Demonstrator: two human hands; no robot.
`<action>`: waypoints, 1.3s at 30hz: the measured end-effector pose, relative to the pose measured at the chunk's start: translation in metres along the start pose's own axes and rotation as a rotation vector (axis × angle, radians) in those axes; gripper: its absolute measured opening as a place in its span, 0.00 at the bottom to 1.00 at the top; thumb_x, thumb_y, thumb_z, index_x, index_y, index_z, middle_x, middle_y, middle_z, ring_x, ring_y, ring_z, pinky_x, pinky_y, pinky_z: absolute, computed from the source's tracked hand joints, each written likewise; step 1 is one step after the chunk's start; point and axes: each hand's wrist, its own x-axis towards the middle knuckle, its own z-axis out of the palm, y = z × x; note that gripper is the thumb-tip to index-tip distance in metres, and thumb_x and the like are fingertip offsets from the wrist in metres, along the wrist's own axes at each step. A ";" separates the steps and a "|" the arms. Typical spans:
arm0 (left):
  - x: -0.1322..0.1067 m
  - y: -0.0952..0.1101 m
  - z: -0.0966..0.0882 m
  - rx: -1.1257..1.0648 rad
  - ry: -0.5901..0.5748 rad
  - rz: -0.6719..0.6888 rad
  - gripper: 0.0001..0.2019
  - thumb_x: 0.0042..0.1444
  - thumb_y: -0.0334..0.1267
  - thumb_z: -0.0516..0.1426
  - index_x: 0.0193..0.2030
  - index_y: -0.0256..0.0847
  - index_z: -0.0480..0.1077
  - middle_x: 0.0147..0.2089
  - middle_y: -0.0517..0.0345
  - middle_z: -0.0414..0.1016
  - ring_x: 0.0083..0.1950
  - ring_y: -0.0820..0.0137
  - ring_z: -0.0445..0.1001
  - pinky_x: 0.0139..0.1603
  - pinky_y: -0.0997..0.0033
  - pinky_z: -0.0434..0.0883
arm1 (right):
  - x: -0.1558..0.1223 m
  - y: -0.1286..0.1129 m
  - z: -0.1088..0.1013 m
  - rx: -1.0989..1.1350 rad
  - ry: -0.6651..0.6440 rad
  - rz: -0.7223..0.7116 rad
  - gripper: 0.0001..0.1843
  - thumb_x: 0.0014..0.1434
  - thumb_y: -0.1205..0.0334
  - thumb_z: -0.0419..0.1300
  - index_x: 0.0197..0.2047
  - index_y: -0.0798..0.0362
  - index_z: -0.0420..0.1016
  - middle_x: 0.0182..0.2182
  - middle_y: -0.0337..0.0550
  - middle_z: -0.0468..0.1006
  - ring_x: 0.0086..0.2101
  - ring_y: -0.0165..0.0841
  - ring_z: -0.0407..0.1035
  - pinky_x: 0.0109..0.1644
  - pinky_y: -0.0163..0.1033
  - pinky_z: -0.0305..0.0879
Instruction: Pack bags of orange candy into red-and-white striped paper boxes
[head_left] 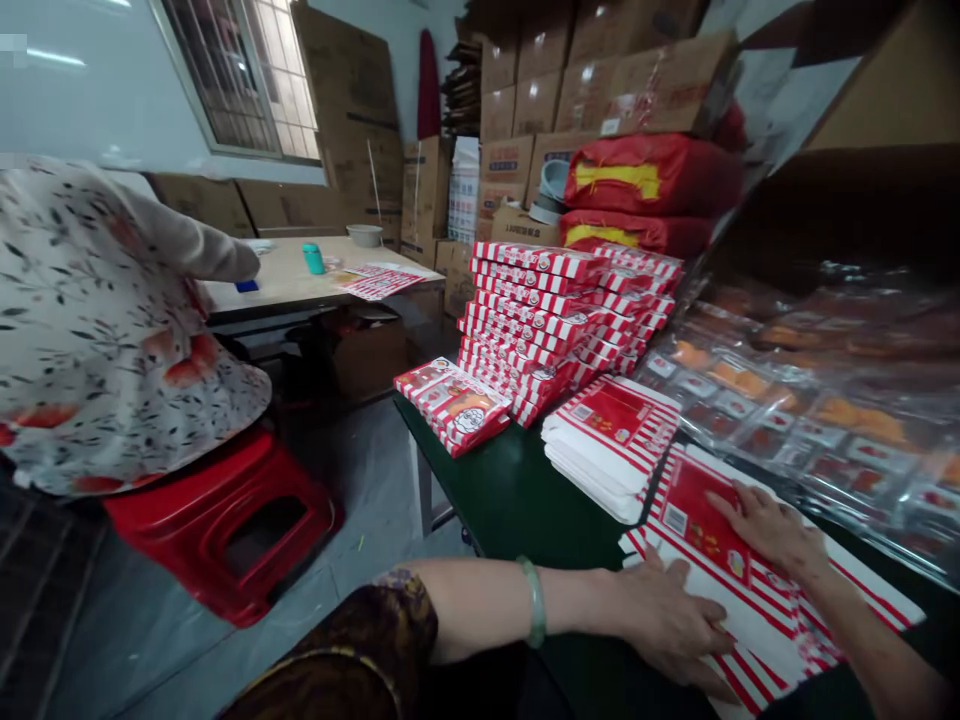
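Green table (517,500), lower right: our left hand (667,625) and right hand (757,525) lie open on a striped carton blank (780,640), probably light and floppy; we'd lift by edges

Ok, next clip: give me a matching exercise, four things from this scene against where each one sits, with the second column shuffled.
Things:
1. left hand
2. teal cup
3. red stool
4. stack of striped boxes

Places:
A. on the floor, under a person in a floral top
B. on the green table, behind the pile of flat cartons
C. pressed flat on the unfolded carton
D. on the pale table near the window

Pairs: 1-C; 2-D; 3-A; 4-B.
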 end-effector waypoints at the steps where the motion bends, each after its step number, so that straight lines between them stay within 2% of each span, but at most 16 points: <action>1: -0.007 0.001 -0.001 0.003 0.008 0.021 0.22 0.52 0.49 0.54 0.53 0.44 0.69 0.58 0.57 0.68 0.57 0.43 0.62 0.45 0.46 0.65 | -0.004 0.000 -0.002 -0.030 -0.043 0.026 0.31 0.45 0.33 0.51 0.38 0.49 0.74 0.40 0.66 0.74 0.39 0.64 0.70 0.37 0.66 0.62; 6: -0.049 0.017 -0.006 -0.019 0.054 0.126 0.16 0.55 0.46 0.55 0.47 0.41 0.72 0.53 0.51 0.72 0.56 0.48 0.67 0.50 0.49 0.64 | -0.023 -0.001 -0.028 -0.080 -0.296 0.065 0.32 0.39 0.28 0.57 0.27 0.52 0.70 0.33 0.61 0.74 0.38 0.57 0.71 0.41 0.60 0.62; 9: -0.062 0.022 0.001 -0.100 0.103 0.110 0.17 0.58 0.47 0.53 0.49 0.41 0.70 0.55 0.50 0.71 0.60 0.47 0.63 0.56 0.46 0.60 | -0.025 0.008 -0.049 -0.054 -0.405 0.170 0.31 0.35 0.33 0.63 0.26 0.54 0.68 0.26 0.50 0.74 0.32 0.47 0.71 0.39 0.52 0.64; 12: -0.067 0.023 0.012 -0.176 0.144 0.090 0.18 0.59 0.47 0.52 0.50 0.41 0.70 0.59 0.51 0.68 0.64 0.45 0.57 0.60 0.42 0.55 | -0.025 0.012 -0.081 0.013 -0.435 0.195 0.24 0.38 0.41 0.64 0.20 0.53 0.63 0.20 0.40 0.69 0.27 0.36 0.68 0.34 0.42 0.63; 15: -0.068 0.022 0.016 -0.228 0.174 0.106 0.17 0.57 0.47 0.55 0.50 0.42 0.71 0.59 0.51 0.68 0.65 0.44 0.57 0.60 0.39 0.54 | -0.026 -0.002 -0.129 0.112 -0.363 0.106 0.23 0.42 0.45 0.63 0.18 0.53 0.57 0.17 0.35 0.64 0.24 0.29 0.62 0.30 0.35 0.58; 17: -0.068 0.021 0.006 -0.269 0.341 0.114 0.15 0.55 0.44 0.57 0.48 0.42 0.71 0.57 0.49 0.70 0.61 0.48 0.63 0.58 0.43 0.60 | -0.029 -0.016 -0.167 0.178 -0.306 0.033 0.21 0.44 0.47 0.62 0.20 0.53 0.58 0.18 0.34 0.63 0.24 0.27 0.60 0.28 0.34 0.56; 19: -0.068 0.021 -0.017 -0.327 0.712 0.037 0.14 0.55 0.41 0.57 0.48 0.40 0.70 0.54 0.45 0.71 0.57 0.55 0.68 0.55 0.50 0.64 | -0.040 -0.032 -0.205 0.235 -0.280 -0.020 0.17 0.47 0.48 0.61 0.26 0.53 0.63 0.19 0.35 0.66 0.23 0.27 0.61 0.27 0.33 0.56; 21: -0.069 0.024 -0.050 -0.427 1.090 -0.114 0.17 0.54 0.41 0.58 0.50 0.37 0.68 0.52 0.43 0.71 0.55 0.58 0.69 0.56 0.53 0.65 | -0.059 -0.050 -0.239 0.316 -0.287 -0.070 0.17 0.49 0.49 0.60 0.35 0.53 0.67 0.23 0.36 0.71 0.24 0.28 0.64 0.27 0.33 0.58; 22: -0.070 0.027 -0.067 -0.518 1.145 -0.175 0.22 0.51 0.42 0.60 0.52 0.37 0.66 0.53 0.43 0.71 0.56 0.58 0.68 0.56 0.53 0.65 | -0.071 -0.059 -0.253 0.366 -0.301 -0.108 0.17 0.50 0.50 0.60 0.38 0.53 0.68 0.25 0.37 0.72 0.25 0.29 0.65 0.28 0.33 0.60; 23: -0.070 0.030 -0.083 -0.651 1.090 -0.174 0.27 0.48 0.43 0.63 0.54 0.36 0.65 0.52 0.43 0.71 0.54 0.58 0.70 0.55 0.54 0.67 | -0.083 -0.069 -0.264 0.423 -0.311 -0.163 0.16 0.50 0.52 0.60 0.38 0.54 0.68 0.27 0.39 0.73 0.27 0.29 0.66 0.30 0.33 0.61; 25: -0.070 0.038 -0.106 -1.018 0.737 -0.088 0.26 0.44 0.44 0.65 0.49 0.35 0.68 0.46 0.46 0.75 0.47 0.59 0.74 0.49 0.57 0.71 | -0.108 -0.089 -0.280 0.496 -0.300 -0.278 0.11 0.52 0.56 0.59 0.33 0.55 0.67 0.28 0.40 0.73 0.28 0.28 0.65 0.30 0.33 0.61; 27: -0.070 0.050 -0.114 -1.366 0.414 0.003 0.24 0.41 0.43 0.67 0.45 0.35 0.71 0.42 0.49 0.77 0.44 0.59 0.76 0.46 0.58 0.73 | -0.129 -0.105 -0.287 0.505 -0.271 -0.344 0.08 0.54 0.59 0.57 0.30 0.55 0.64 0.26 0.38 0.70 0.26 0.26 0.62 0.28 0.32 0.59; 28: -0.071 0.056 -0.113 -1.516 0.321 0.024 0.25 0.40 0.41 0.68 0.45 0.35 0.71 0.42 0.49 0.78 0.44 0.60 0.76 0.47 0.58 0.73 | -0.137 -0.111 -0.289 0.510 -0.257 -0.350 0.08 0.55 0.60 0.56 0.29 0.55 0.63 0.24 0.37 0.68 0.25 0.25 0.60 0.27 0.31 0.57; 32: -0.074 0.083 -0.095 -1.887 0.285 -0.045 0.25 0.38 0.33 0.68 0.46 0.35 0.72 0.43 0.49 0.79 0.43 0.61 0.77 0.50 0.56 0.72 | -0.162 -0.116 -0.286 0.642 -0.249 -0.303 0.09 0.53 0.59 0.57 0.28 0.53 0.61 0.23 0.35 0.65 0.24 0.25 0.58 0.25 0.31 0.56; 35: -0.076 0.099 -0.087 -1.978 0.271 -0.067 0.26 0.36 0.33 0.69 0.45 0.35 0.72 0.42 0.48 0.79 0.42 0.59 0.78 0.49 0.54 0.72 | -0.174 -0.111 -0.280 0.681 -0.283 -0.264 0.13 0.52 0.55 0.59 0.26 0.53 0.59 0.22 0.35 0.65 0.24 0.25 0.59 0.25 0.31 0.56; 39: -0.072 0.110 -0.088 -2.007 0.265 -0.002 0.31 0.32 0.41 0.71 0.46 0.37 0.71 0.41 0.48 0.79 0.42 0.54 0.78 0.47 0.53 0.72 | -0.186 -0.105 -0.279 0.628 -0.237 -0.217 0.21 0.51 0.51 0.62 0.22 0.53 0.56 0.19 0.32 0.60 0.21 0.23 0.53 0.22 0.30 0.50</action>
